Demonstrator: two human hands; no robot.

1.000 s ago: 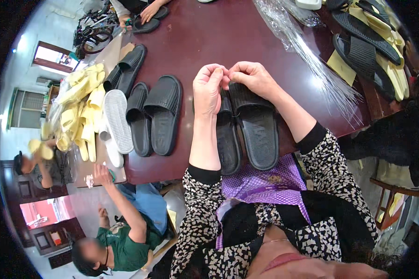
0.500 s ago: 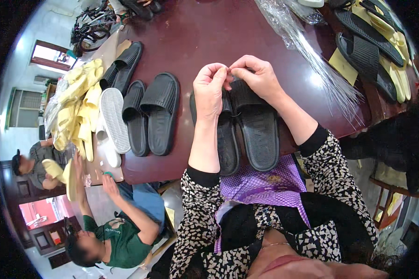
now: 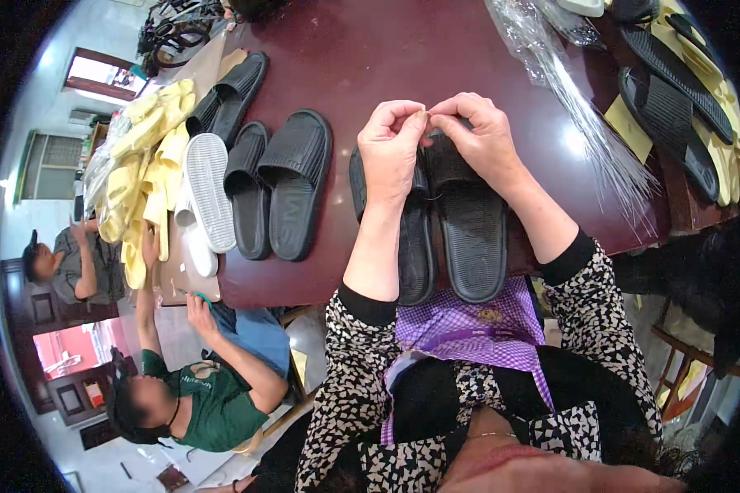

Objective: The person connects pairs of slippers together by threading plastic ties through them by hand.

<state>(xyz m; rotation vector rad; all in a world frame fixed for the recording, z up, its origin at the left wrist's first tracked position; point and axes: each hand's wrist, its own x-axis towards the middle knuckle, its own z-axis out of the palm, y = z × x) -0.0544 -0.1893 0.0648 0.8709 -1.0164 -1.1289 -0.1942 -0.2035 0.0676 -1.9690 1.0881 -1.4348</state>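
Observation:
A pair of black ribbed slippers lies side by side in front of me at the table's near edge, the left slipper (image 3: 418, 259) and the right slipper (image 3: 474, 246) with toes pointing away. Above their straps my left hand (image 3: 390, 152) and my right hand (image 3: 483, 140) meet, thumbs and index fingertips pinched close together. Whatever the fingertips hold is too small to make out. My hands and wrists partly cover the straps and toes. Just left of them stands another black pair, a slipper (image 3: 298, 185) and its narrower-looking mate (image 3: 247, 193).
A bundle of thin clear strands (image 3: 588, 131) lies to the right on the dark red table (image 3: 386, 49). Beyond it are black slippers (image 3: 674, 115) on yellow ones. White slippers (image 3: 210, 189) and a yellow slipper pile (image 3: 152, 156) lie left. Two people sit there, one in a green shirt (image 3: 222, 407).
My hands stay pinched together over the slippers. The whole view has shifted slightly, so the table's things appear farther right. The person farther left no longer shows the yellow slippers held up.

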